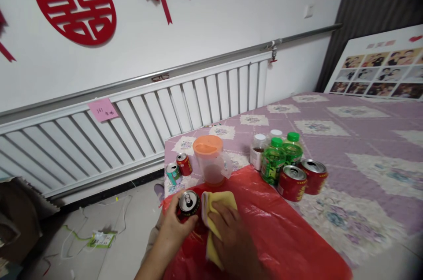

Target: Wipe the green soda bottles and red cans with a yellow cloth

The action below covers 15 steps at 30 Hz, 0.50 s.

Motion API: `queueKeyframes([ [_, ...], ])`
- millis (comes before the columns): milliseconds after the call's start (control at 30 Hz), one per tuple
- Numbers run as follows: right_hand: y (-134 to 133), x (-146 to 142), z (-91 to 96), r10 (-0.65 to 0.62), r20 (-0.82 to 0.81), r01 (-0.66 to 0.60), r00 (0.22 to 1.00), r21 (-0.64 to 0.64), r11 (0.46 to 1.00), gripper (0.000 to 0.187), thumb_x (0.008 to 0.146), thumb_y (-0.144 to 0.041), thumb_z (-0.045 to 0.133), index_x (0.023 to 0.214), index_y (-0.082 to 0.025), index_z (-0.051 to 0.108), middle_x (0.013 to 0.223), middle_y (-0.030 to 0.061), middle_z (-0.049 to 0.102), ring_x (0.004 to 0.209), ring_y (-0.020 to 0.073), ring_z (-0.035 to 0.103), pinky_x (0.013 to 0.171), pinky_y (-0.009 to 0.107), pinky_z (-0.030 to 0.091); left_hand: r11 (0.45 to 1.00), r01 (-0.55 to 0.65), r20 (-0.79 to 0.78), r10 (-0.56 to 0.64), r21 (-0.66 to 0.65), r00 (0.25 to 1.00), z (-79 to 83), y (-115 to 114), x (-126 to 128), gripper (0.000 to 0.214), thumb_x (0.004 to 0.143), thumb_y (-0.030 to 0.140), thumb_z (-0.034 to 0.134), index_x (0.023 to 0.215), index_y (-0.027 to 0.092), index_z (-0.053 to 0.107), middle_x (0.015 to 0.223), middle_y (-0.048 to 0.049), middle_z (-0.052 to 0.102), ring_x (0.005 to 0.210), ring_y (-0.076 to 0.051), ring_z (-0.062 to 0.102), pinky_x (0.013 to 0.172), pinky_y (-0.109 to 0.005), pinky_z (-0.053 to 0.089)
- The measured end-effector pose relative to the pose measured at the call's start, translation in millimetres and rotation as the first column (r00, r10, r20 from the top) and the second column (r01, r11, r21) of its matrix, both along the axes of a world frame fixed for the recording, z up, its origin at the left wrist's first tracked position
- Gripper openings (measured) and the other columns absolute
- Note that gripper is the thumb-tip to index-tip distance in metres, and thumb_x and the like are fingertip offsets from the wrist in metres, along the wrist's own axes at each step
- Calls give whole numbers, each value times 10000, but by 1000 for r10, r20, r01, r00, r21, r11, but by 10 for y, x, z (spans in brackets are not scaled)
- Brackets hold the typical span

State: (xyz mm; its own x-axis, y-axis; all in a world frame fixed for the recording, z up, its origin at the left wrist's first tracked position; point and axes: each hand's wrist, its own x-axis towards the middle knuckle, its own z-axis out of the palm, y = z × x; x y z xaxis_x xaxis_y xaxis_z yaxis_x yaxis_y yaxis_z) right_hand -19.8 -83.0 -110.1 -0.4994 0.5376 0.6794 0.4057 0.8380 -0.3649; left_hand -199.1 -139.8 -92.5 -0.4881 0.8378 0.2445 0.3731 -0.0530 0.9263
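Observation:
My left hand [176,222] is closed around an opened drink can [189,203], dark with a silver top, held upright at the near left of the red plastic sheet [264,227]. Beside it, my right hand [231,236] grips a folded yellow cloth [218,209], whose edge lies against or very near the can's right side; I cannot tell if they touch. Just behind the hands stands a clear plastic pitcher [211,167] with an orange lid. Left of the pitcher are a small red can [184,164] and a small teal can [173,174].
To the right stand green-capped bottles [273,161], a white-capped jar [258,152] and two larger red cans [292,183]. A floral purple cloth [330,139] covers the table. Behind is a white radiator [185,103]. A power strip [102,239] with cords lies on the floor.

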Motion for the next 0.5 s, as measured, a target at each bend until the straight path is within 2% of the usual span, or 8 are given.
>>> queueKeyframes([
  [100, -125, -74, -5, 49, -66, -46, 997, 38, 998, 256, 825, -84, 565, 1018, -215, 669, 1156, 60, 696, 1082, 222, 597, 980, 354, 481, 997, -74, 31, 74, -6, 997, -9, 30, -56, 563, 638, 305, 709, 1166, 195, 545, 1145, -100, 688, 1046, -281, 668, 928, -408, 550],
  [200, -177, -116, -9, 85, -91, -78, 992, 75, 994, 243, 820, -88, 582, 1000, -227, 669, 1122, 50, 714, 1069, 221, 614, 1005, 360, 476, 997, -74, 69, 75, -10, 995, 35, 18, -55, 561, 656, 309, 704, 1176, 184, 535, 1145, -99, 681, 1032, -268, 671, 914, -388, 550],
  [367, -54, -48, -27, 64, -46, -65, 997, -27, 997, 332, 796, -64, 559, 1050, -243, 674, 1193, 55, 700, 1087, 241, 621, 949, 392, 525, 997, 72, 23, -71, -38, 997, 106, -79, -89, 630, 653, 211, 699, 1258, 176, 525, 1241, -111, 647, 1170, -287, 605, 1072, -427, 436],
  [500, 107, 47, -56, 74, -107, -82, 991, -78, 994, 350, 830, -86, 502, 1091, -244, 673, 1163, 75, 709, 1099, 241, 635, 938, 420, 540, 964, 248, 31, -246, -95, 969, 183, -177, -111, 687, 644, 178, 702, 1306, 184, 519, 1339, -116, 596, 1277, -309, 528, 1131, -442, 369],
])
